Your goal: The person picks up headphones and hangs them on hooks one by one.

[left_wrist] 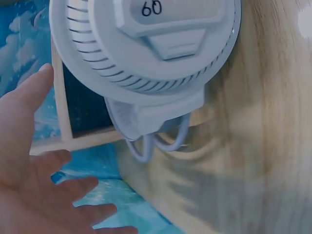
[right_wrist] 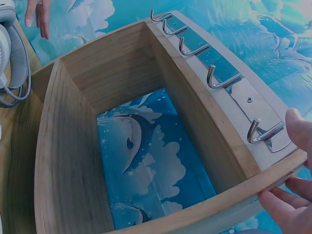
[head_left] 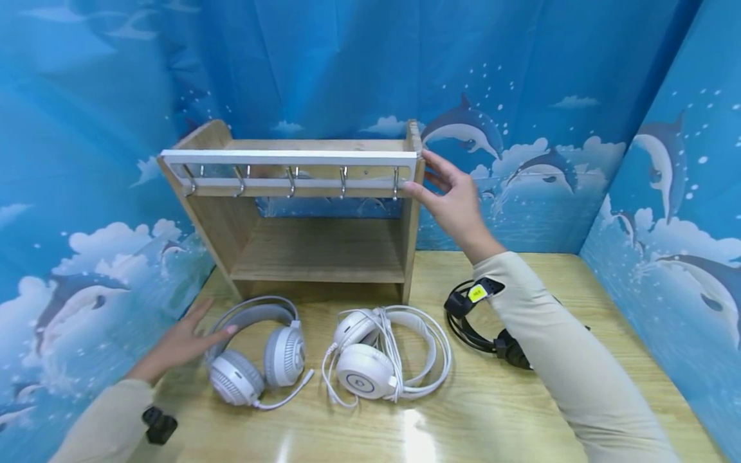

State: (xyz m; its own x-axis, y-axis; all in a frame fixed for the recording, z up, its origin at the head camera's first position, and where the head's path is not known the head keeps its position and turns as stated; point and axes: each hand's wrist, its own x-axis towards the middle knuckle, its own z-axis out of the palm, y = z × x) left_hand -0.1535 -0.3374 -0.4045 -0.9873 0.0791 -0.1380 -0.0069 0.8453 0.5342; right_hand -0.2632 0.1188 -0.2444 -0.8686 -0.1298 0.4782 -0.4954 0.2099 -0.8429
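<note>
A wooden shelf rack [head_left: 318, 251] stands at the back, with a white hook rail [head_left: 289, 155] along its upper front. My right hand [head_left: 457, 202] grips the rack's upper right corner. Its thumb lies at the rail's end, and the other fingers are around the outer side panel, as the right wrist view shows. My left hand [head_left: 182, 337] is at the left with its fingers spread. Its thumb tip overlaps the band of a light grey headset [head_left: 234, 378] with a microphone boom in the head view; in the left wrist view, an earcup [left_wrist: 161, 63] hangs close to that hand.
White headphones [head_left: 365, 371] with their cable wound round them lie in front of the rack. Farther right, a black cabled headset [head_left: 512, 349] lies partly behind the right sleeve. Curtains [head_left: 359, 71] with dolphins enclose the wooden table [head_left: 480, 411] at back and sides.
</note>
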